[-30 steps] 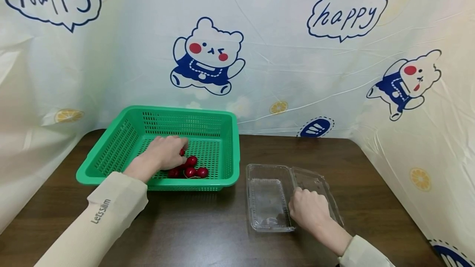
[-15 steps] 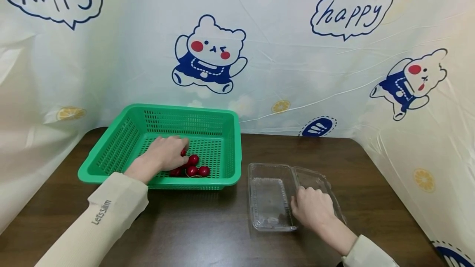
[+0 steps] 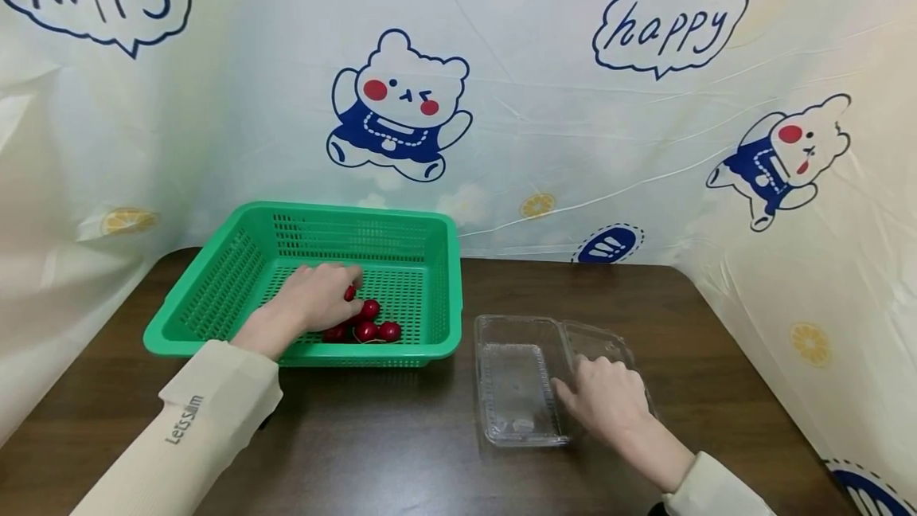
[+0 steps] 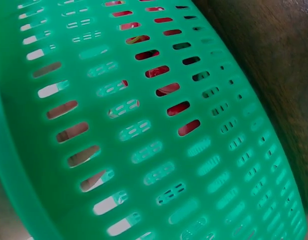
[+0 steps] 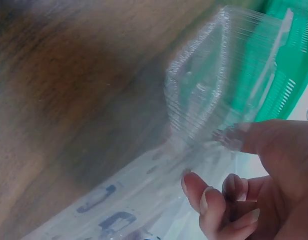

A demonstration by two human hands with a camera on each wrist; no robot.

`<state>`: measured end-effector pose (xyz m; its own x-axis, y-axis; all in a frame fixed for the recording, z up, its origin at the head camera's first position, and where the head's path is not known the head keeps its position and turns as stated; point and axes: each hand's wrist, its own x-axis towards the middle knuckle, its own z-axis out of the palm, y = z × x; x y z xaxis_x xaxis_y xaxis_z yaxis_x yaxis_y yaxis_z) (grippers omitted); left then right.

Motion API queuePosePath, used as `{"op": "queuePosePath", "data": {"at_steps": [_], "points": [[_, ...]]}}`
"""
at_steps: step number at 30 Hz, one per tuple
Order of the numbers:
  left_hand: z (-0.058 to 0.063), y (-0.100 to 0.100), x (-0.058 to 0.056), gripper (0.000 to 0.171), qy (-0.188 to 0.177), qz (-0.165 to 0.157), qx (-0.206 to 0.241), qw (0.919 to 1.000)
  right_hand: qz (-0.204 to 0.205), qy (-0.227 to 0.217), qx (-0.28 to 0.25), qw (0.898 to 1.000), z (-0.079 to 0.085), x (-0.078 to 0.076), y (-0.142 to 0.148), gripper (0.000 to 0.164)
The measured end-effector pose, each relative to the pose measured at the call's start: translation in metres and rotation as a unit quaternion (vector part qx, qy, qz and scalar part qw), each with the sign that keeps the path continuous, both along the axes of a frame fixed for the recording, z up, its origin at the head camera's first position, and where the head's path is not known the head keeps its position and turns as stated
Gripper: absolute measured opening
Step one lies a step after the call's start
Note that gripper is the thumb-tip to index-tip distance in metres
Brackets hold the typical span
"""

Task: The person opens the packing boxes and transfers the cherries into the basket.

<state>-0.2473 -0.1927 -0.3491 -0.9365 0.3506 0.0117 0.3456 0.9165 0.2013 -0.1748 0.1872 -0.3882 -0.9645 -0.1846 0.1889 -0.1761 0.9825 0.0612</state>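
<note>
In the head view, my left hand (image 3: 315, 298) reaches into the green plastic basket (image 3: 444, 285), its fingers bent down over several dark red cherries (image 3: 367, 331). One cherry (image 3: 349, 293) shows between thumb and index finger; I cannot tell whether they pinch it. Through the slots of the basket (image 4: 143, 115) in the left wrist view, red cherries (image 4: 179, 108) show. My right hand (image 3: 609, 395) is over the hinge side of a clear plastic clamshell box (image 3: 512, 381). Its thumb (image 5: 274, 137) points at the box edge, while the other fingers are loosely bent and apart from it.
The box's clear lid (image 3: 598, 343) lies folded out to the right, partly under my right hand. Everything stands on a dark wooden table (image 3: 401, 436). A printed curtain (image 3: 530, 86) hangs behind and along the sides of the table.
My right hand has loosened at the box edge, its thumb now stretched out and the hand slightly further right. My left hand and the cherries look the same.
</note>
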Motion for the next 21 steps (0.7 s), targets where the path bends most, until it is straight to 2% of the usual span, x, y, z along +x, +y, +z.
{"op": "queuePosePath", "data": {"at_steps": [5,7,13,17,21], "points": [[0.004,-0.002,0.004,0.026,0.004,0.006,0.018,0.9998,0.003,0.029,-0.016,0.999,0.01,-0.001,0.001,0.042],[0.006,-0.004,0.006,0.028,0.005,0.013,0.035,0.9993,-0.001,0.027,-0.031,0.999,0.015,-0.004,0.002,0.043],[0.018,-0.017,0.021,0.036,0.005,0.048,0.09,0.9947,-0.003,0.022,-0.091,0.996,0.028,-0.018,0.001,0.044],[0.028,-0.021,0.032,0.047,0.014,0.064,0.12,0.9907,0.003,0.035,-0.132,0.991,0.037,-0.027,0.002,0.043],[0.033,-0.017,0.043,0.066,0.033,0.075,0.13,0.9882,0.007,0.041,-0.166,0.985,0.044,-0.032,0.001,0.057]]}}
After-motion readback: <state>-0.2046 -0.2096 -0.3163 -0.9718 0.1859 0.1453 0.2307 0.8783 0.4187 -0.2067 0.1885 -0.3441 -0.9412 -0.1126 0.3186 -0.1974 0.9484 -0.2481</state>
